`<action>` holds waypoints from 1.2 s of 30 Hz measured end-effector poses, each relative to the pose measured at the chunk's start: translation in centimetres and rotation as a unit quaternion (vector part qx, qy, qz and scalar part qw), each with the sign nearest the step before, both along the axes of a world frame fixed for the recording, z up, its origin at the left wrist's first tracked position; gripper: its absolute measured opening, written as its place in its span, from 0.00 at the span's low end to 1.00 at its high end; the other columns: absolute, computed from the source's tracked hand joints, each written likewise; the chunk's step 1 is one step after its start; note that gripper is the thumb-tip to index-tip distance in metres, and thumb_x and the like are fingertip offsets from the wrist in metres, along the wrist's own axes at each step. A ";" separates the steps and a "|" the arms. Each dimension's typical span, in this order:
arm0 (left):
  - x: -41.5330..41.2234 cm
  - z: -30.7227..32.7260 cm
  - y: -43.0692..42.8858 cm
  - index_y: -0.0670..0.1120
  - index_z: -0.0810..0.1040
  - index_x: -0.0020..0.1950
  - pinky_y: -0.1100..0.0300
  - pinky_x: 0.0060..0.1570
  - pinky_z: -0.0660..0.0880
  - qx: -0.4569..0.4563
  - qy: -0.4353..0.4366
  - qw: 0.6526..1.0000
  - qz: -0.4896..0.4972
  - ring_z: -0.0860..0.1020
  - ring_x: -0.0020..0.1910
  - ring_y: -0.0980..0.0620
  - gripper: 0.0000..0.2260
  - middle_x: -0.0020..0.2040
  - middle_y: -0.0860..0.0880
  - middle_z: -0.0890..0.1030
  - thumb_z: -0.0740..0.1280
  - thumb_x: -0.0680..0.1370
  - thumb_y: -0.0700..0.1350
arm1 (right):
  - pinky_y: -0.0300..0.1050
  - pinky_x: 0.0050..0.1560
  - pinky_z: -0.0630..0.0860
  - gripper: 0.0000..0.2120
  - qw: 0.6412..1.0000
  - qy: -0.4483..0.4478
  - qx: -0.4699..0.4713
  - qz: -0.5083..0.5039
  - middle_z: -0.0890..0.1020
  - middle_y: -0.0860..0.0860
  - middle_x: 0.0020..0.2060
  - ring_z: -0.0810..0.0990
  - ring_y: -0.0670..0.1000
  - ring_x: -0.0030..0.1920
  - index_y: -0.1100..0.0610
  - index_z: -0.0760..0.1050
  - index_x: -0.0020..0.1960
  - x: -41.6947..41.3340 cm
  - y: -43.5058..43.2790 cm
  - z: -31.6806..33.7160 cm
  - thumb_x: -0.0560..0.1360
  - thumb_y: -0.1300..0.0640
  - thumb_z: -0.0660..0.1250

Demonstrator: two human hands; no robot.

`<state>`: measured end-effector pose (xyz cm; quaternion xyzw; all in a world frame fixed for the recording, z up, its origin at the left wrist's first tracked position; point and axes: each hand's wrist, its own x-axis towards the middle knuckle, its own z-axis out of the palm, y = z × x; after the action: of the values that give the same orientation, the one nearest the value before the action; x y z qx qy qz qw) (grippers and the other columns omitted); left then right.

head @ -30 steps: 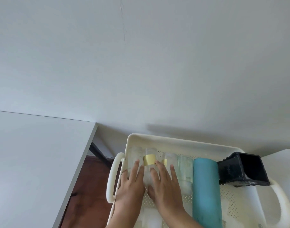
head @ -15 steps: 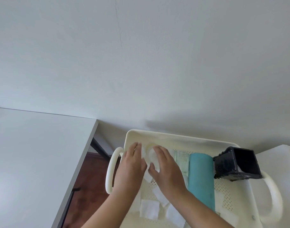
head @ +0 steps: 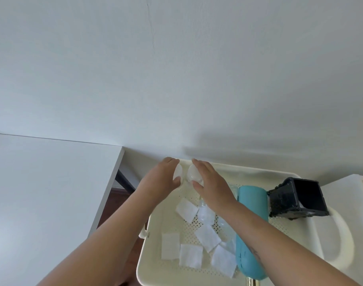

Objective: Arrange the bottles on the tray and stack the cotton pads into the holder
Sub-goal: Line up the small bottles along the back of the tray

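Cream plastic tray point(head: 248, 170), perforated across its floor, fills the lower right of my head view as both hands work at its far left corner. My left hand point(head: 162, 178) curls its fingers around a small clear bottle point(head: 178, 174), and my right hand point(head: 209, 180) closes the same way on a second clear bottle point(head: 192, 176); the two bottles stand just beside each other against the far rim. Square white cotton pads point(head: 186, 209) lie scattered loose over the tray floor toward its near edge, some overlapping. A teal bottle point(head: 251, 205) lies on its side along the tray, right of the pads, partly under my right forearm. The black square holder point(head: 298, 198) rests tilted at the tray's far right corner, its mouth open toward me. A white tabletop point(head: 48, 182) sits well apart to the left.
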<state>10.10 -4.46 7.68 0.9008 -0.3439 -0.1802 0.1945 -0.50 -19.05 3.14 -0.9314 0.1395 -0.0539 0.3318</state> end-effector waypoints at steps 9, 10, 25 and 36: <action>2.0 0.0 1.0 0.49 0.66 0.75 0.52 0.60 0.76 0.005 0.006 0.999 -0.053 0.77 0.60 0.50 0.25 0.73 0.52 0.69 0.68 0.79 0.42 | 0.43 0.63 0.74 0.30 0.991 -0.013 0.121 -0.064 0.68 0.44 0.70 0.73 0.45 0.64 0.41 0.57 0.75 -0.6 1.1 -1.3 0.78 0.57 0.66; 2.2 -0.1 1.0 0.50 0.66 0.75 0.51 0.60 0.76 0.003 0.007 0.998 -0.058 0.77 0.60 0.50 0.25 0.73 0.53 0.69 0.67 0.79 0.41 | 0.44 0.63 0.74 0.30 0.990 -0.014 0.121 -0.067 0.68 0.44 0.70 0.73 0.45 0.65 0.41 0.58 0.75 -0.5 1.1 -1.4 0.78 0.57 0.66; 2.9 0.0 1.2 0.48 0.66 0.75 0.54 0.60 0.75 -0.009 -0.013 0.995 -0.097 0.77 0.62 0.50 0.26 0.74 0.52 0.68 0.69 0.78 0.41 | 0.46 0.66 0.73 0.32 0.983 -0.029 0.147 -0.106 0.68 0.44 0.71 0.71 0.45 0.67 0.38 0.57 0.74 0.2 2.2 -1.8 0.78 0.59 0.66; -2.9 1.6 1.5 0.48 0.73 0.68 0.56 0.49 0.78 -0.170 -0.053 0.983 -0.036 0.77 0.57 0.51 0.19 0.62 0.52 0.77 0.69 0.77 0.43 | 0.38 0.66 0.67 0.22 0.972 -0.047 0.094 -0.209 0.69 0.39 0.65 0.68 0.40 0.65 0.48 0.66 0.71 -7.0 2.2 -0.5 0.79 0.58 0.63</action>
<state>7.22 -2.98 9.29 0.8500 -0.4116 -0.0777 0.3195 -7.51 -16.87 2.62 -0.8428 0.3195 -0.1525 0.4053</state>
